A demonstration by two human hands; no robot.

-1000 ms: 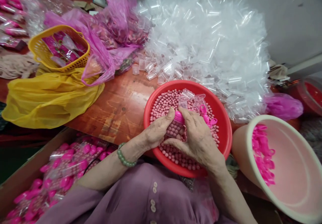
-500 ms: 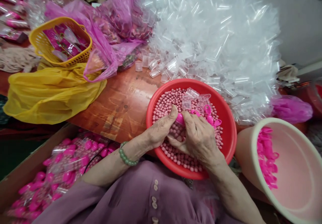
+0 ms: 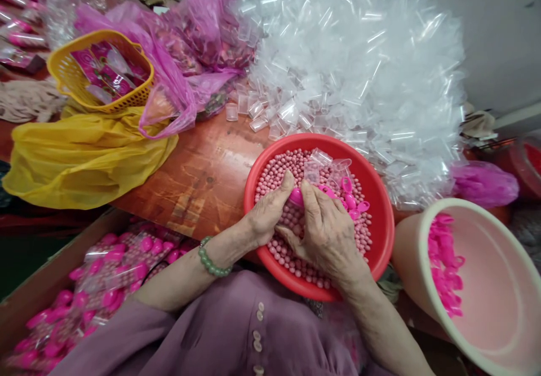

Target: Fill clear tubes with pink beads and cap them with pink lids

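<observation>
Over a red bowl (image 3: 380,195) full of small pink beads (image 3: 279,170), both my hands grip one small clear tube filled with beads and topped by a pink cap (image 3: 296,197). My left hand (image 3: 266,215), with a green bead bracelet on its wrist, wraps the tube from the left, thumb up by the cap. Pressing on the cap from the right is my right hand (image 3: 327,235), fingers closed. A few empty clear tubes (image 3: 321,159) and loose pink caps (image 3: 353,201) lie on the beads beyond my fingers.
A big heap of empty clear tubes (image 3: 359,66) fills the back. A pale pink basin (image 3: 499,331) with pink caps stands right. A cardboard box of filled capped tubes (image 3: 105,269) is lower left. Yellow basket (image 3: 63,80), yellow bag (image 3: 84,156) and pink bags (image 3: 190,38) lie left.
My hands stay together on the tube over the bowl; the right fingers have shifted on the pink cap, pressing it down. The view has moved slightly.
</observation>
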